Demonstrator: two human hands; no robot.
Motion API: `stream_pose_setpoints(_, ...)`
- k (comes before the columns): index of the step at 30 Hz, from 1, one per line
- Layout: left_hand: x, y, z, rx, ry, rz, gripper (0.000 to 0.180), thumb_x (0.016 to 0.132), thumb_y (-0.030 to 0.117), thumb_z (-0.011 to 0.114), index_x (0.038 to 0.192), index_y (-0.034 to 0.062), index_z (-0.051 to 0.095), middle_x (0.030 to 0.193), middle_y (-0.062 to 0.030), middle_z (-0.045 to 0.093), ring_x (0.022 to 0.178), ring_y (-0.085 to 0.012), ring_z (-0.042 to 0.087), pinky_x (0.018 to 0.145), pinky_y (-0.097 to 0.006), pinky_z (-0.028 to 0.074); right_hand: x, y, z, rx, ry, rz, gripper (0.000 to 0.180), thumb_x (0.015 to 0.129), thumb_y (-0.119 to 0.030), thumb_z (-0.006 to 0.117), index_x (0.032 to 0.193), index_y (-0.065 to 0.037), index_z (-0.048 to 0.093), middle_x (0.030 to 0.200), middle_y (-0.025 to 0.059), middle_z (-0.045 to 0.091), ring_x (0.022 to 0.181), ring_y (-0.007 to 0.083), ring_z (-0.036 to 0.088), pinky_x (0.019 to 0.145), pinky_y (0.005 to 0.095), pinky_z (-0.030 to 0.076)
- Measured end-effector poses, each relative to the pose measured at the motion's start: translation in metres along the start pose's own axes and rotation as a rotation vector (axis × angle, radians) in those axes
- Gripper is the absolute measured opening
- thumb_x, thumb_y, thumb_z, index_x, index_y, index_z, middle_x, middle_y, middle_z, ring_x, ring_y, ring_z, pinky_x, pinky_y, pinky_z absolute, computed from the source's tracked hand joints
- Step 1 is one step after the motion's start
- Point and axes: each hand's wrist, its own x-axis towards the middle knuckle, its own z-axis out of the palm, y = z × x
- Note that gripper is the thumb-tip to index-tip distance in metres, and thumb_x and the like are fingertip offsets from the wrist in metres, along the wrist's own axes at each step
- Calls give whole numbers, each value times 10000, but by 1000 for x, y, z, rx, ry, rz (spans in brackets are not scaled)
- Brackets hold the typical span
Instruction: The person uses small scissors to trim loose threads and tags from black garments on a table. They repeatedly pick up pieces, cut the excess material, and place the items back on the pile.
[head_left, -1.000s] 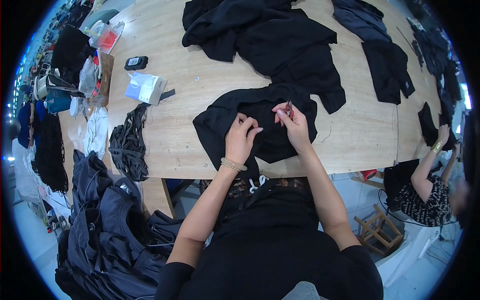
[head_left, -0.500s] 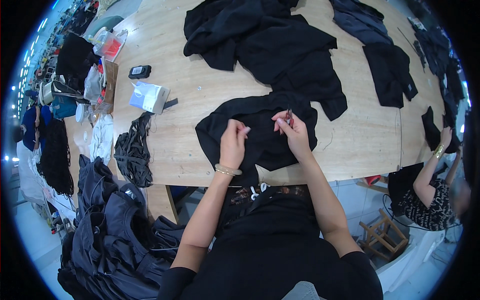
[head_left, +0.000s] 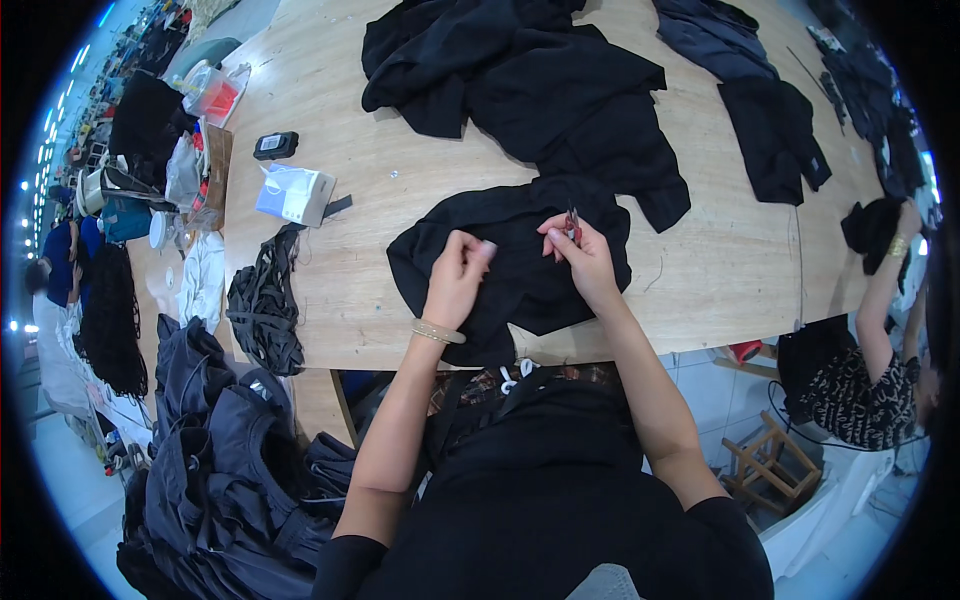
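Note:
A black garment (head_left: 520, 265) lies spread on the wooden table (head_left: 400, 180) right in front of me. My left hand (head_left: 457, 275) pinches a fold of its fabric near the middle. My right hand (head_left: 580, 255) is closed around small red-handled thread snips (head_left: 573, 222), their tips pointing at the cloth's upper edge. A thin bracelet (head_left: 438, 331) circles my left wrist. Both hands rest on the garment, a short gap apart.
A large pile of black garments (head_left: 530, 80) lies further back, more dark pieces (head_left: 775, 130) at the right. A white box (head_left: 293, 193), a black phone (head_left: 276, 145) and a bundle of black straps (head_left: 262, 310) sit left. Dark clothes (head_left: 220, 450) are stacked lower left. Another person (head_left: 880, 340) sits at right.
The view has shifted slightly. My hands stay on the black garment and have drawn a little closer together, with the snips still at its upper edge.

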Motion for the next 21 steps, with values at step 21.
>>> stream_pose_setpoints(21, 2, 1, 8, 58, 38, -45, 94, 971, 65, 584, 920, 6, 531, 755, -99, 636, 671, -149, 639, 615, -286, 511, 2, 0, 2, -34, -13, 22, 133, 999, -105, 553, 1033, -22, 651, 777, -8, 600, 699, 41, 507, 646, 191, 394)
